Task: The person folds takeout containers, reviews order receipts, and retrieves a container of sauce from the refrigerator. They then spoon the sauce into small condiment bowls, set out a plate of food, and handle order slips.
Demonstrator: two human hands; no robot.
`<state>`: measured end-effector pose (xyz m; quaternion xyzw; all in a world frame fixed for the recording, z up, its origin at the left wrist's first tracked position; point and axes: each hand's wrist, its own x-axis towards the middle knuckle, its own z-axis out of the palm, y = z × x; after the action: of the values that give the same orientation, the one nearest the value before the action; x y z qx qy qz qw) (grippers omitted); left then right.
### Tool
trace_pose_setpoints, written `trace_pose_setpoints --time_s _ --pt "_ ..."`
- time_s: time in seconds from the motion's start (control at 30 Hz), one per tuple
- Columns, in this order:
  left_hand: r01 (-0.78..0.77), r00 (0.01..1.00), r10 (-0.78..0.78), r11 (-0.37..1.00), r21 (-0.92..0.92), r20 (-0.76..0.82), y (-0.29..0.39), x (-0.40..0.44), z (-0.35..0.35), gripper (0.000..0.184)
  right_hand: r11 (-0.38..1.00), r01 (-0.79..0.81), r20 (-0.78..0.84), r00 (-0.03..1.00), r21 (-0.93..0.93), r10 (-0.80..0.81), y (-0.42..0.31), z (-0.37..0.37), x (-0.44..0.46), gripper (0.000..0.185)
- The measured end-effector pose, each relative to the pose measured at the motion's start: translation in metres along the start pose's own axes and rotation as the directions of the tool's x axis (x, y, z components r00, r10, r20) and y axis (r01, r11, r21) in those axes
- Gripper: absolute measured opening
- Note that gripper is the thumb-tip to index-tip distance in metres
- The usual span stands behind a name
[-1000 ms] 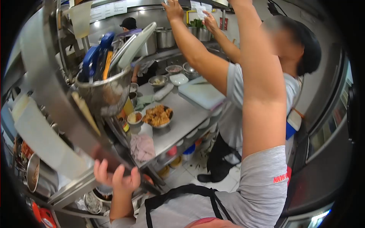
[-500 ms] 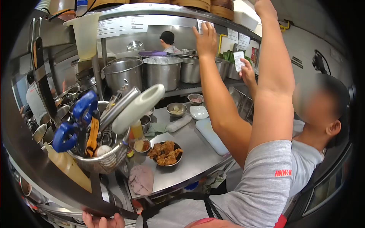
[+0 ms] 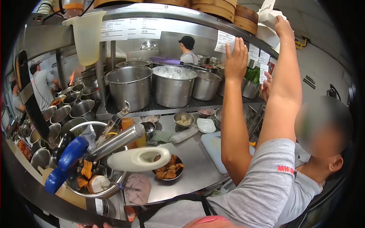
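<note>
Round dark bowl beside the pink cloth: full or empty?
Full: browned chunks crowd the round dark bowl; a pale rounded handle hides part.

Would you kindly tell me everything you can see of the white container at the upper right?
The white container looks smooth and boxy, perhaps card or plastic. It is at the right end of the upper shelf, beside bamboo steamers. The right hand overlaps its edge; firm contact and contents are unclear.
</note>
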<state>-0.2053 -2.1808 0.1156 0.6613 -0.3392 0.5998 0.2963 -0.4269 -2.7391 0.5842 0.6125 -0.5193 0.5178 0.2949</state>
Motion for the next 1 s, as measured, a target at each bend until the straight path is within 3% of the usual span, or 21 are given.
trace_pose_setpoints --time_s 0.2,0.47,0.57,0.7,0.8,0.9,1.0 --pt "0.041 0.998 -0.039 0.998 0.051 -0.057 0.011 0.005 0.008 0.032 0.998 0.043 -0.057 0.998 0.051 -0.04 0.021 0.033 0.024 0.035" --pt "0.036 0.998 -0.027 0.987 0.154 -0.063 0.014 0.009 0.01 0.035 0.982 -0.078 -0.211 0.971 0.17 0.113 0.015 0.039 0.019 0.042" --pt "0.036 0.999 -0.027 0.973 0.226 -0.042 0.017 0.009 0.008 0.035 0.991 -0.085 -0.172 0.98 0.106 0.102 0.02 0.062 0.038 0.04" --pt "0.047 0.998 -0.038 0.985 0.168 -0.055 0.02 0.012 0.013 0.036 0.998 -0.062 0.113 0.992 -0.011 0.063 0.025 0.096 0.047 0.038" --pt "0.023 0.999 -0.014 0.978 0.209 -0.046 0.02 0.008 0.013 0.044 0.99 -0.135 0.11 0.985 0.037 0.13 0.02 0.099 0.024 0.037" --pt "0.069 0.996 -0.059 0.987 0.144 -0.072 0.012 -0.005 0.018 0.041 0.977 -0.155 -0.137 0.975 0.146 0.176 0.008 0.091 0.001 0.036" --pt "0.122 0.989 -0.111 0.987 0.109 -0.1 0.006 -0.021 0.013 0.043 0.968 -0.019 -0.426 0.896 0.249 0.127 -0.001 0.077 -0.003 0.036"
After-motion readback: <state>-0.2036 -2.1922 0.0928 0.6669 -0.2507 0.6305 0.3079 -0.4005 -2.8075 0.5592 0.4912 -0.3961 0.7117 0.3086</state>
